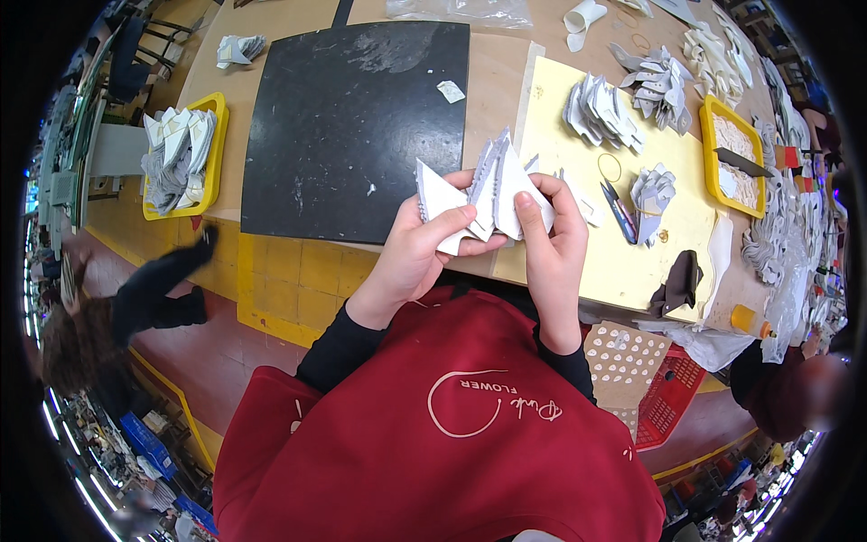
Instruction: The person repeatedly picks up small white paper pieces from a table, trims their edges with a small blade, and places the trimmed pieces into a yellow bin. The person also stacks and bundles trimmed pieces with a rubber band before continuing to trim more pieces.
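Above the near edge of the table, a fanned stack of white cut pieces with grey notched edges (488,194) is held between my two hands. My left hand (417,246) grips the left part, thumb on top and fingers underneath. The right part is pinched by my right hand (553,242), its thumb lying on a white face. Under and beyond the stack lies a black cutting mat (357,135). To the right, on a pale yellow sheet (560,90), are snips (619,214) with dark blue handles and a bundle of grey pieces (652,191).
Bundled grey pieces (601,113) lie at the back right, near a yellow tray (707,154) of small pale pieces. Another yellow tray (219,135) with bundles stands at left. A red crate (668,397) sits below the table. People (135,307) are at the left and right.
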Demonstrator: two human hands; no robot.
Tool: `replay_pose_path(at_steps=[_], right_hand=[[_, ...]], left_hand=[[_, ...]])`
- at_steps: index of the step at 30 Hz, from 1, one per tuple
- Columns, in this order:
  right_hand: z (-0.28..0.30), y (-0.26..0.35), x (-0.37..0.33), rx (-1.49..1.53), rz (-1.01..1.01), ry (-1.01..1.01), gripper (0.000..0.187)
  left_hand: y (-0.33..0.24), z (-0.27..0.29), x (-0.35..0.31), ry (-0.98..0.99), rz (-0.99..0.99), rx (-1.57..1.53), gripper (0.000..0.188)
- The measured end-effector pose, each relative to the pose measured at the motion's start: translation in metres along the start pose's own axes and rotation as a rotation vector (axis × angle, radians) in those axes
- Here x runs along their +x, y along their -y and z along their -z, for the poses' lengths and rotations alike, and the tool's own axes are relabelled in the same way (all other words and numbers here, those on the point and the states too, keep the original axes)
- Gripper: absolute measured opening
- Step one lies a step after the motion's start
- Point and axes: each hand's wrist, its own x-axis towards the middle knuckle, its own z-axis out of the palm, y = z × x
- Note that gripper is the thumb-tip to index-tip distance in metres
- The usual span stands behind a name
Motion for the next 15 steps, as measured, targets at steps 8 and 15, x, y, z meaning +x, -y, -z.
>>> replay_pose_path(at_steps=[8, 15], right_hand=[[0.006, -0.005, 0.004, -0.236, 0.077, 0.063, 0.019], [0.038, 0.01, 0.053, -0.369, 0.194, -0.23, 0.031]], left_hand=[[0.003, 0.002, 0.003, 0.003, -0.001, 0.09, 0.048], [0.0, -0.001, -0.001, 0.099, 0.067, -0.141, 0.05]])
